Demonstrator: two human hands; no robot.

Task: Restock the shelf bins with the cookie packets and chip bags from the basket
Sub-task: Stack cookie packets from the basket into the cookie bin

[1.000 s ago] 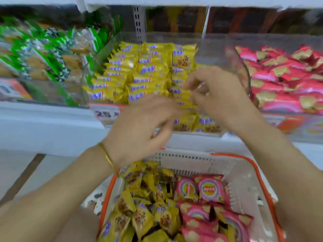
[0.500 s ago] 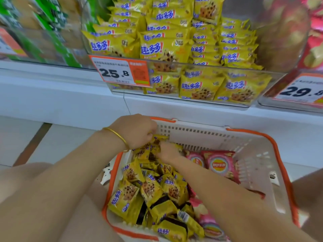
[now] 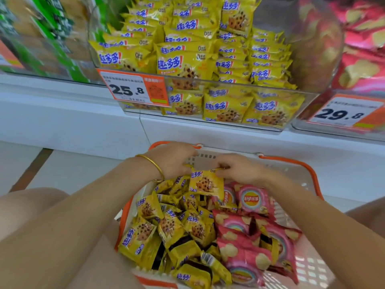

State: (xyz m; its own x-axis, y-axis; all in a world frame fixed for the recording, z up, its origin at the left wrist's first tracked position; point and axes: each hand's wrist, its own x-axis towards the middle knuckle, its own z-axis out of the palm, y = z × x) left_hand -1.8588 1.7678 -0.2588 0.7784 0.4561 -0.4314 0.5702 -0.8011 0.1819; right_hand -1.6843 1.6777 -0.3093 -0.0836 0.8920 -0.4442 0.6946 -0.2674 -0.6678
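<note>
Pinching cookie packet (image 3: 206, 184) by top seam, my left hand (image 3: 173, 161) and right hand (image 3: 239, 170) at either corner, so it hangs flat, label out, over heap in basket (image 3: 312, 172). Matching yellow bin (image 3: 208, 88) on shelf ahead. Chip bags (image 3: 250, 202) lie basket's right side.

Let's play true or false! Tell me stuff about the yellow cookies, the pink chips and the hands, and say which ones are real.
1. The left hand and right hand both pinch one cookie packet over the basket. True.
2. The basket holds only cookies. False: pink chip bags lie in its right side, beside the yellow packets.
3. The tag on the cookie bin says 29.8. False: it says 25.8. The 29.8 tag is on the next bin to the right.
4. A gold bracelet is on the left wrist. True.
</note>
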